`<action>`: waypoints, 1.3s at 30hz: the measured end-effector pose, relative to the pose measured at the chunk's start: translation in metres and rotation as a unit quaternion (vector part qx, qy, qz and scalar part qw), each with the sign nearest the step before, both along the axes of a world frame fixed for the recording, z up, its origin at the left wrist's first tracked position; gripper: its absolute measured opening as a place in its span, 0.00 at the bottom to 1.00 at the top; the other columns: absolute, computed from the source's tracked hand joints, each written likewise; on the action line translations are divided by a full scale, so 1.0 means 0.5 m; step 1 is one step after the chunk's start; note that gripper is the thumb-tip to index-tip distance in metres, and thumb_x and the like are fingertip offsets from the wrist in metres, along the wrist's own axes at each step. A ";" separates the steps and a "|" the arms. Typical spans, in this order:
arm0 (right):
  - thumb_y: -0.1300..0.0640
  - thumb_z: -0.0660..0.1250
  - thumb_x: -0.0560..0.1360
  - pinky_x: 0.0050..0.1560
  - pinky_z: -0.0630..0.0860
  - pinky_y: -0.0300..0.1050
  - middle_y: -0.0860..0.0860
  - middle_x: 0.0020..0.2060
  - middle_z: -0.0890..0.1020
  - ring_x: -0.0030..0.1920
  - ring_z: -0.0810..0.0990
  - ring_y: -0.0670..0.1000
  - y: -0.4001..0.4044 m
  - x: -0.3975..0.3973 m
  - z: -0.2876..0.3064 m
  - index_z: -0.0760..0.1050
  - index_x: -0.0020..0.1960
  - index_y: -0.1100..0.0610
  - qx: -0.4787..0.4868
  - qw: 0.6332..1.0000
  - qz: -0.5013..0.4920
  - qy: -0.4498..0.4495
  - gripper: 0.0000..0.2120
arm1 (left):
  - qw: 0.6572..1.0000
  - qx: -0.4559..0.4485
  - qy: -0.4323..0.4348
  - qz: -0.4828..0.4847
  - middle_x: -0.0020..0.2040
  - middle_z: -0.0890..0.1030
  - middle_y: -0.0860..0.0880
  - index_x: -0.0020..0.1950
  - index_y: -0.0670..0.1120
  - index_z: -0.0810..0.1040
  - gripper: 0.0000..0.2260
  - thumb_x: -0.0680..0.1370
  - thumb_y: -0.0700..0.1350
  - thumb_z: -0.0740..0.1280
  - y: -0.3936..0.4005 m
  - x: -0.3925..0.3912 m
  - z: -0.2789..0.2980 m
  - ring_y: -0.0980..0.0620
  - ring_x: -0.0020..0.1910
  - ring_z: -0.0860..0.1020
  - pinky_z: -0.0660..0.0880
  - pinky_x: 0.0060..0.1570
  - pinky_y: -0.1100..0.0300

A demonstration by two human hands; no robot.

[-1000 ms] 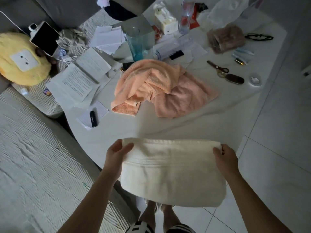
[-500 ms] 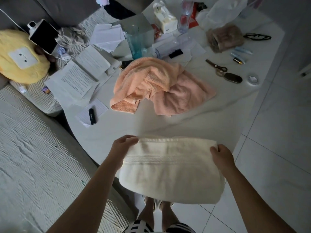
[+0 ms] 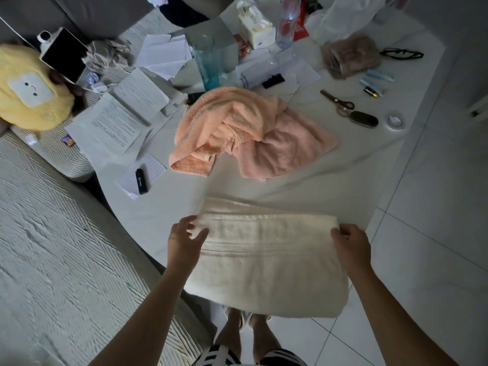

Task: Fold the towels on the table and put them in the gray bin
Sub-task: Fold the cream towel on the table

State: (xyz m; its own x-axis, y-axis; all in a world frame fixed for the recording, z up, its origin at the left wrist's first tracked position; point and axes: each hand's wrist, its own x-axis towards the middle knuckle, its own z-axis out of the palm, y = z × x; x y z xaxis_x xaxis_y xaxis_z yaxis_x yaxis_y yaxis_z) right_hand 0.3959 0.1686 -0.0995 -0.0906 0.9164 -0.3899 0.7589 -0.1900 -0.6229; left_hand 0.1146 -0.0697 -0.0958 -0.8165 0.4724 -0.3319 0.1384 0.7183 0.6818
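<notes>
A cream towel (image 3: 266, 262), folded over, hangs off the near edge of the white table (image 3: 169, 207), its top fold lying on the tabletop. My left hand (image 3: 184, 240) pinches the towel's upper left corner. My right hand (image 3: 351, 241) grips its upper right corner. A crumpled peach towel (image 3: 250, 130) lies in a heap at the table's middle, beyond my hands. No gray bin is in view.
Papers (image 3: 113, 122), a black lighter (image 3: 141, 178), a teal glass (image 3: 207, 64), scissors (image 3: 338, 101), a tissue box (image 3: 257, 29) and glasses (image 3: 401, 54) crowd the table's far half. A yellow plush (image 3: 29, 91) and tablet (image 3: 64, 59) sit on the sofa at left.
Both hands carried the cream towel's top edge forward over the table, and its fold now lies on the tabletop. The peach towel has not moved.
</notes>
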 end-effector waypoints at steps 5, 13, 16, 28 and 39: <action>0.51 0.68 0.75 0.36 0.69 0.40 0.47 0.44 0.80 0.41 0.78 0.46 0.011 -0.012 0.004 0.74 0.55 0.51 -0.049 0.998 0.003 0.026 0.10 | 0.996 -0.078 -0.026 -0.046 0.55 0.73 0.46 0.70 0.47 0.72 0.26 0.75 0.46 0.75 0.002 -0.016 -0.023 0.49 0.51 0.76 0.74 0.57 0.54; 0.53 0.65 0.77 0.35 0.71 0.44 0.52 0.38 0.80 0.41 0.79 0.55 0.015 0.001 -0.002 0.75 0.44 0.54 -0.043 0.998 0.055 -0.001 0.06 | 0.997 -0.047 -0.062 0.016 0.38 0.82 0.49 0.50 0.44 0.80 0.08 0.76 0.47 0.73 0.033 -0.066 -0.009 0.47 0.41 0.81 0.72 0.36 0.59; 0.53 0.64 0.76 0.36 0.72 0.45 0.51 0.38 0.80 0.40 0.79 0.53 0.016 0.009 0.005 0.74 0.45 0.52 -0.019 0.999 0.027 0.026 0.03 | 0.997 0.051 -0.054 0.035 0.36 0.82 0.47 0.42 0.46 0.81 0.07 0.77 0.48 0.72 0.043 -0.076 0.015 0.52 0.36 0.78 0.72 0.36 0.58; 0.56 0.62 0.77 0.34 0.67 0.41 0.53 0.41 0.79 0.40 0.76 0.54 0.022 -0.011 -0.038 0.75 0.50 0.57 -0.013 0.999 -0.037 -0.020 0.06 | 0.997 -0.002 -0.039 0.061 0.38 0.79 0.51 0.48 0.46 0.78 0.05 0.79 0.47 0.66 0.159 -0.113 -0.069 0.46 0.42 0.77 0.70 0.42 0.57; 0.55 0.67 0.75 0.42 0.75 0.48 0.53 0.43 0.79 0.45 0.79 0.58 -0.005 0.006 -0.035 0.76 0.51 0.58 0.025 0.997 -0.038 -0.063 0.08 | 1.000 -0.011 0.012 0.000 0.38 0.80 0.52 0.49 0.47 0.78 0.05 0.77 0.46 0.70 0.140 -0.120 -0.079 0.49 0.41 0.77 0.68 0.43 0.59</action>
